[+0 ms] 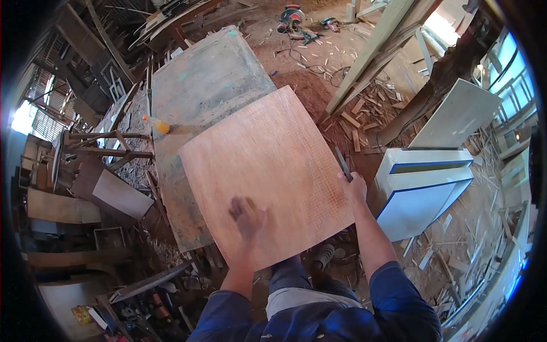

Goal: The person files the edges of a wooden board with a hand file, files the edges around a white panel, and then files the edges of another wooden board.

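Note:
A large reddish-brown plywood sheet (256,154) lies tilted across the worktable (205,74), its near part reaching past the table toward my body. Over the lower left of the sheet is my left hand (248,219), slightly blurred, thumb apart from the fingers and nothing visible in it. Whether it touches the wood I cannot tell. At the sheet's right edge, my right hand (354,187) is closed around a narrow dark hand tool (343,163) with a flat, blade-like end pointing away from me. Its exact kind is unclear, and the fingers hide its handle.
A bottle of orange liquid (156,124) is on the table's left side. To the right stand white box-like panels (419,194) with blue edging. A circular saw (293,21) and its cord lie on the floor ahead. Wooden posts (370,57) rise nearby; offcuts litter the ground.

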Demonstrator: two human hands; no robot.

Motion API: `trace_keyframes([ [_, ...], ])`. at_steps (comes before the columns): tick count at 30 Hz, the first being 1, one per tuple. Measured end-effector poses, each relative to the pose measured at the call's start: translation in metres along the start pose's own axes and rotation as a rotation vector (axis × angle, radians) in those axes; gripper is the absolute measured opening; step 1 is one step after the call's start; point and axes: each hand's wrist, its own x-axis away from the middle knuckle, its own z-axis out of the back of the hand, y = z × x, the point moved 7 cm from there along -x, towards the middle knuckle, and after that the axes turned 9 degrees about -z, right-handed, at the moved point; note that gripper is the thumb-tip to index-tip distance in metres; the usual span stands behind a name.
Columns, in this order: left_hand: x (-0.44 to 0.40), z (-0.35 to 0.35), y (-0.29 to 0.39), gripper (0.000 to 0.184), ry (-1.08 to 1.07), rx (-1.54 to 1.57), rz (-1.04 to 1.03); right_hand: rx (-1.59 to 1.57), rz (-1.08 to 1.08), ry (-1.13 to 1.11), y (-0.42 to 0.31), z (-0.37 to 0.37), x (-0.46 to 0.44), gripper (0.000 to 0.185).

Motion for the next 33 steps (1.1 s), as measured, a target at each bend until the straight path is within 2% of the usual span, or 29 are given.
trace_keyframes([
  [1, -0.003, -0.011, 0.016, 0.111, -0.083, -0.028, -0.033, -0.037, 0.019, 0.063, 0.002, 0.008, 0.009, 0.053],
  [6, 0.001, -0.02, 0.019, 0.11, -0.031, -0.103, -0.033, -0.239, 0.18, 0.291, 0.051, 0.032, 0.067, 0.032],
  [10, 0.001, -0.025, 0.023, 0.109, 0.006, -0.168, -0.124, -0.39, 0.065, 0.1, 0.119, 0.026, 0.15, 0.028],
  [13, 0.003, -0.015, 0.036, 0.108, 0.008, -0.124, -0.129, -0.349, 0.118, 0.053, 0.143, 0.011, 0.197, 0.028],
  [19, -0.015, -0.034, 0.032, 0.103, -0.057, -0.12, -0.188, -0.301, 0.143, 0.001, 0.153, -0.011, 0.212, 0.028],
  [20, -0.028, -0.042, 0.043, 0.102, -0.059, -0.11, -0.272, -0.306, 0.144, -0.005, 0.154, -0.013, 0.21, 0.028],
  [22, -0.053, -0.057, 0.083, 0.101, -0.075, -0.075, -0.433, -0.28, 0.092, -0.037, 0.153, -0.012, 0.208, 0.027],
  [25, -0.067, -0.057, 0.13, 0.099, -0.099, -0.075, -0.455, -0.317, 0.062, -0.028, 0.162, -0.016, 0.196, 0.025],
  [29, -0.072, -0.066, 0.122, 0.1, -0.11, -0.097, -0.461, -0.416, -0.052, -0.014, 0.188, -0.017, 0.187, 0.026],
  [32, -0.067, -0.07, 0.119, 0.103, -0.117, -0.129, -0.466, -0.495, -0.24, -0.011, 0.221, -0.017, 0.179, 0.026],
  [33, -0.068, -0.071, 0.118, 0.104, -0.123, -0.139, -0.468, -0.458, -0.325, -0.072, 0.224, -0.009, 0.178, 0.026],
])
